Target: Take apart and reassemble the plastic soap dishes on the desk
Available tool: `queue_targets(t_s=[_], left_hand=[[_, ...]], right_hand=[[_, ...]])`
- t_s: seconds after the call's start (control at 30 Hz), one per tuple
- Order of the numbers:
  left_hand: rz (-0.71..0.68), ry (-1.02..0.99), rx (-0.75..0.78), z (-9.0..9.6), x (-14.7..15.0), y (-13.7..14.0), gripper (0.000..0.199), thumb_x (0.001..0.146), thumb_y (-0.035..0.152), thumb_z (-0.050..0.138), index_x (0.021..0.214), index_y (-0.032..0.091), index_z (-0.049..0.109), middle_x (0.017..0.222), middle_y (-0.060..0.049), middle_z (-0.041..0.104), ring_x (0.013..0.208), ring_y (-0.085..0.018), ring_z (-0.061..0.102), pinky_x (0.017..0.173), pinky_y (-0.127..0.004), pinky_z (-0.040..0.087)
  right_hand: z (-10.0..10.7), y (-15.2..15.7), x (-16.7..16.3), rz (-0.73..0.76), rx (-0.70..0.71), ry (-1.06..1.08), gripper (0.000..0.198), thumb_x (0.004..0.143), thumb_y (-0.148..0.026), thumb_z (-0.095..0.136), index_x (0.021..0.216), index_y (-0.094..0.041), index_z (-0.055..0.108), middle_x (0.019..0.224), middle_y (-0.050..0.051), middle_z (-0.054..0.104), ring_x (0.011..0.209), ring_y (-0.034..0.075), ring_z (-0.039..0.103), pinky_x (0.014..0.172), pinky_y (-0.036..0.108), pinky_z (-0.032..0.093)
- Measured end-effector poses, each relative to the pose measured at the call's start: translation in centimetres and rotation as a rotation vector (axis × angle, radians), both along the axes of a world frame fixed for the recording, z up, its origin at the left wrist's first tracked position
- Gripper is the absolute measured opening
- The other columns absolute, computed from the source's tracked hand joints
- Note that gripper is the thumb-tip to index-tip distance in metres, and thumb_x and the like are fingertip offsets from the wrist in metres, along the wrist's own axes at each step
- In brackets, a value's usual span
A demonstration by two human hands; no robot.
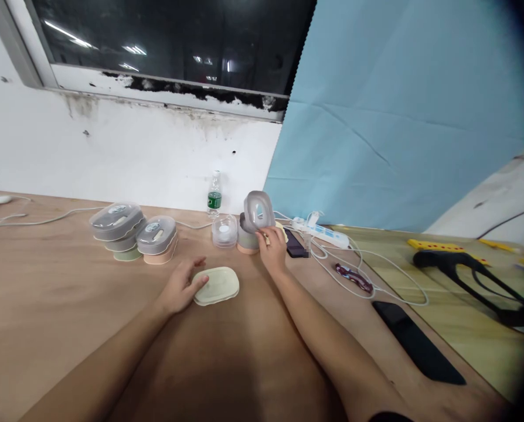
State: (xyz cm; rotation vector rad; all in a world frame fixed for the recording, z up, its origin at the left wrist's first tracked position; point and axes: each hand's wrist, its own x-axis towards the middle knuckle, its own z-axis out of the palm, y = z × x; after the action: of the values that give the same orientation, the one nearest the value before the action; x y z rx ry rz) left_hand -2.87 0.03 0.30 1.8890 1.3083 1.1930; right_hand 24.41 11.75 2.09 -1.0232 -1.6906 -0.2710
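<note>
A cream lid (218,285), lying loose in front of the bottle (214,200), is touched by the thumb of a loosely open left hand (179,288).
Work appears partway — left of the bottle, lidded containers (157,235) are closed; right of it, a grey oval piece (250,214) is tilted. The right hand (273,253) is held at its lower edge — whether anything is gripped cannot be told.

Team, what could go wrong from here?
The grey translucent piece stands tilted at the grey container; a nudge from the right hand might topple it. The clear container sits close by and could get knocked. The left hand has its thumb over one end of the cream piece, which might slip.
</note>
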Motion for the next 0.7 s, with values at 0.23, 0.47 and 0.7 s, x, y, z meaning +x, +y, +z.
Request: queue_targets(t_s=[0.23,0.47,0.7], left_hand=[[-0.093,0.279,0.073,0.4,0.2,-0.1,0.046,0.083,0.049,0.057,0.121,0.023,0.057,0.122,-0.01,0.058,0.116,-0.027,0.052,0.101,-0.041,0.039],[-0.154,0.501,0.041,-0.9,-0.1,0.2,0.086,0.067,0.066,0.065,0.139,0.024,0.041,0.141,-0.014,0.042,0.127,-0.035,0.041,0.104,-0.05,0.033],[-0.148,0.59,0.07,-1.0,0.2,0.2,0.088,0.067,0.065,0.066,0.139,0.022,0.039,0.138,-0.013,0.047,0.127,-0.034,0.041,0.105,-0.05,0.029]], right_hand=[[-0.4,1.7,-0.8,0.015,-0.079,-0.036,0.028,0.092,-0.034,0.048,0.108,-0.021,0.066,0.099,0.009,0.061,0.098,0.024,0.055,0.091,0.04,0.045],[-1.3,1.3,-1.0,0.008,-0.079,-0.096,0.031,0.091,-0.029,0.048,0.117,-0.021,0.064,0.107,0.011,0.06,0.104,0.024,0.056,0.093,0.041,0.045],[-1.3,1.0,-1.2,0.001,0.051,-0.046,0.03,0.087,-0.025,0.051,0.115,-0.02,0.062,0.112,0.013,0.054,0.107,0.024,0.054,0.09,0.041,0.049]])
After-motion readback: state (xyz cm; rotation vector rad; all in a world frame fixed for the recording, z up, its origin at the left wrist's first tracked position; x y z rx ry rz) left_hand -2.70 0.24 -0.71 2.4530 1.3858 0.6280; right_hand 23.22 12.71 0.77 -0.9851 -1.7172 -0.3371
